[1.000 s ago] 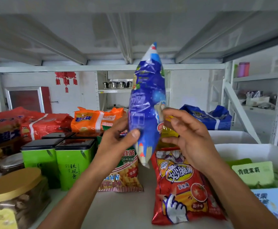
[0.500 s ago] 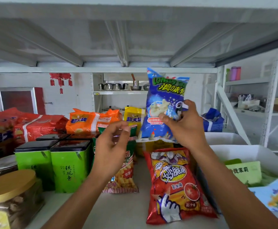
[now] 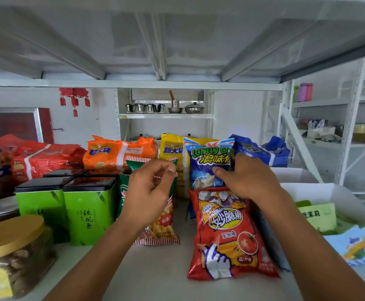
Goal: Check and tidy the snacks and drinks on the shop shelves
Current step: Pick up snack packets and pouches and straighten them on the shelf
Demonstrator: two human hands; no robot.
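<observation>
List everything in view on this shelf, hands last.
red snack bag: one, red, front centre
blue snack bag: one, blue, upright behind the red snack bag
green striped bag: one, green and red, left of the red snack bag
green tins: two in front, black lids, left; more lids behind
orange bag: one, back centre
yellow bag: one, back, right of the orange bag
dark blue bag: one, back right
red bags: two, back left
jars: two, tan lid and metal lid, front left
white bin: one, right, holding a green label card
metal pots: several, far shelf
left hand: fingers curled, before the green striped bag; contact unclear
right hand: grips the blue snack bag
</observation>
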